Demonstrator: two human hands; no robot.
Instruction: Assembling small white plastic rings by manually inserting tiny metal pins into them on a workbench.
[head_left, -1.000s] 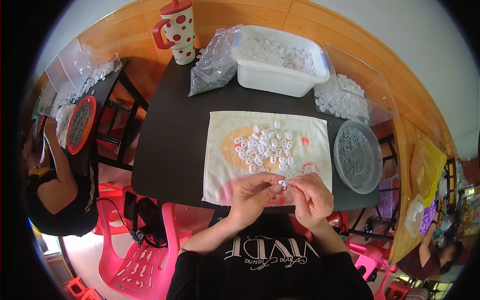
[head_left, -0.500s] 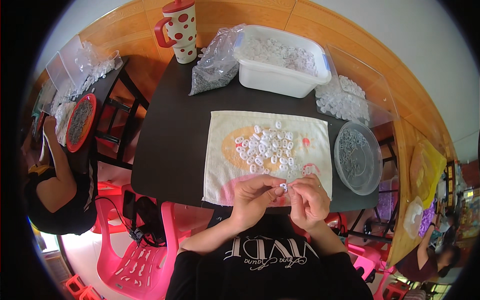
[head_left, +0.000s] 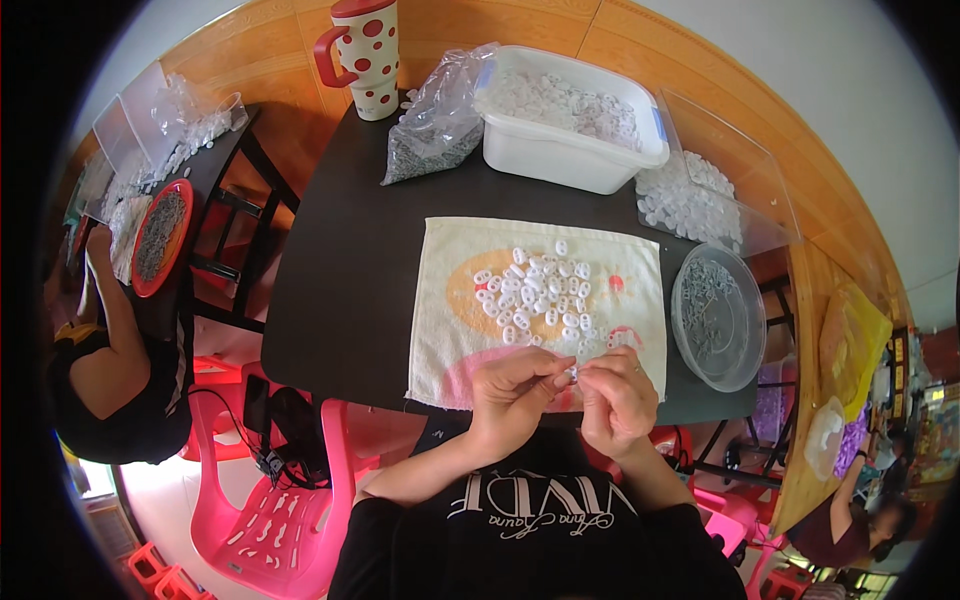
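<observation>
My left hand (head_left: 508, 396) and my right hand (head_left: 616, 398) meet over the towel's near edge, thumbs and fingers pinched together. Between their tips is a small white plastic piece (head_left: 573, 373), mostly covered by the fingers. My left hand grips it from one side. The right fingertips press against its other side; whether they also hold a smaller part cannot be made out. Just beyond my hands, a loose pile of white oval plastic pieces with two holes (head_left: 535, 290) lies on the cream patterned towel (head_left: 436, 300).
A clear round tub (head_left: 745, 345) of small grey parts stands at right. Along the back are a white bin (head_left: 560, 165), a bag of grey parts (head_left: 425, 150), a dotted tumbler (head_left: 370, 60) and a clear box of white pieces (head_left: 690, 200). A person (head_left: 110, 370) sits at left.
My fingertips have closed further over the white plastic piece, so less of it shows. The whole view has shifted slightly; the pile looks the same.
</observation>
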